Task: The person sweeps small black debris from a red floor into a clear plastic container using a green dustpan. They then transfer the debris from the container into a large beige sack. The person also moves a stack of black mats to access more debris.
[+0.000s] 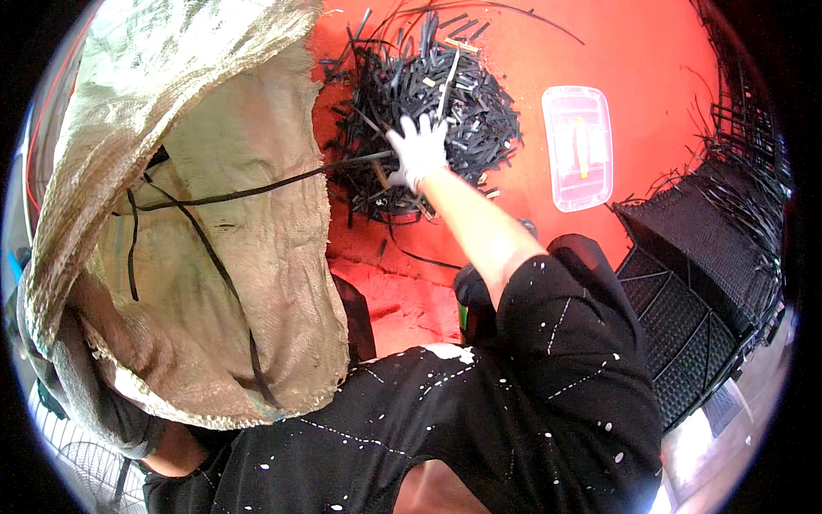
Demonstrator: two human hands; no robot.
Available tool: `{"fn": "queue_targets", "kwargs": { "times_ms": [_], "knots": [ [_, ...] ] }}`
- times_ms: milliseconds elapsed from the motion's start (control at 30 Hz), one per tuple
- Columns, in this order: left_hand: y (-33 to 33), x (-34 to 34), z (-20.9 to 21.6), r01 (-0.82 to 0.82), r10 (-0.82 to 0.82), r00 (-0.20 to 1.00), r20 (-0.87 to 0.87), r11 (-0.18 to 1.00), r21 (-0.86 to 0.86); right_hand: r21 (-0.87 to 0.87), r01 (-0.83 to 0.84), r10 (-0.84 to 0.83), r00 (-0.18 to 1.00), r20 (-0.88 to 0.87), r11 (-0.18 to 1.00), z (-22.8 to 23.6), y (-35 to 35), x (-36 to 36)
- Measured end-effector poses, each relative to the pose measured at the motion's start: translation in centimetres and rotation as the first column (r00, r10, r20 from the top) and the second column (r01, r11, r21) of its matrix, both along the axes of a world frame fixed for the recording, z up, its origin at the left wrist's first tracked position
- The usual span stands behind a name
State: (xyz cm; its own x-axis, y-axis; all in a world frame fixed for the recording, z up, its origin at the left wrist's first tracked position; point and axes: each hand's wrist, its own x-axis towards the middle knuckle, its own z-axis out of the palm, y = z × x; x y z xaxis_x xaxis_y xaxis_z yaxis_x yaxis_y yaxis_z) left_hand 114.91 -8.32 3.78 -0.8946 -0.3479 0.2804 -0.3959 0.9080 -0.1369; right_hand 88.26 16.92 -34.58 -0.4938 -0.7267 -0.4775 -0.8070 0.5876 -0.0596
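Observation:
My right hand point(419, 152), in a white glove, lies palm down with fingers spread on a heap of short black strips point(479, 128). One long black strip point(274, 185) stretches from the sack to my right hand's thumb side; whether the hand touches it is hard to tell. The big beige woven sack point(287, 257) gapes at my left, with more long dark strips hanging across its inside. My left arm, in a grey sleeve point(107, 398), reaches up behind the sack's edge, and the left hand itself is hidden there.
A clear plastic box or lid point(558, 163) with a yellow strip on it lies on the red surface point(634, 51), right of the heap. Black woven wicker-like pieces point(693, 283) with loose strand ends stand at the right. A wire fan guard point(90, 471) shows at lower left.

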Motion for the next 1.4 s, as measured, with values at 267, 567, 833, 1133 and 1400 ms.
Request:
{"fn": "queue_targets", "kwargs": {
  "times_ms": [267,567,833,1133,1400],
  "knots": [
    [2.3,-0.9,0.4,-0.076,0.134,0.973,-0.188,0.955,0.288,0.059,0.036,-0.041,0.995,0.091,0.998,0.1,-0.9,7.5],
    [2.5,-0.1,-0.5,-0.226,0.441,0.86,-0.257,0.78,0.584,0.021,0.079,-0.076,0.99,-0.119,0.997,-3.1,-2.9,1.6],
    [1.9,0.3,-0.3,-0.207,0.393,0.884,-0.251,0.812,0.545,0.058,0.242,-0.236,0.968,-0.089,0.969,-0.5,-4.6,-5.2],
    [1.7,0.9,-0.3,-0.208,0.382,0.891,-0.245,0.824,0.527,-0.064,0.146,-0.151,0.985,-0.083,0.987,-5.2,-3.0,-0.7],
    [1.7,1.4,-0.3,-0.171,0.281,0.934,-0.221,0.894,0.414,-0.215,0.373,-0.363,0.928,0.087,0.902,-1.1,-3.0,-3.2]
  ]
}}
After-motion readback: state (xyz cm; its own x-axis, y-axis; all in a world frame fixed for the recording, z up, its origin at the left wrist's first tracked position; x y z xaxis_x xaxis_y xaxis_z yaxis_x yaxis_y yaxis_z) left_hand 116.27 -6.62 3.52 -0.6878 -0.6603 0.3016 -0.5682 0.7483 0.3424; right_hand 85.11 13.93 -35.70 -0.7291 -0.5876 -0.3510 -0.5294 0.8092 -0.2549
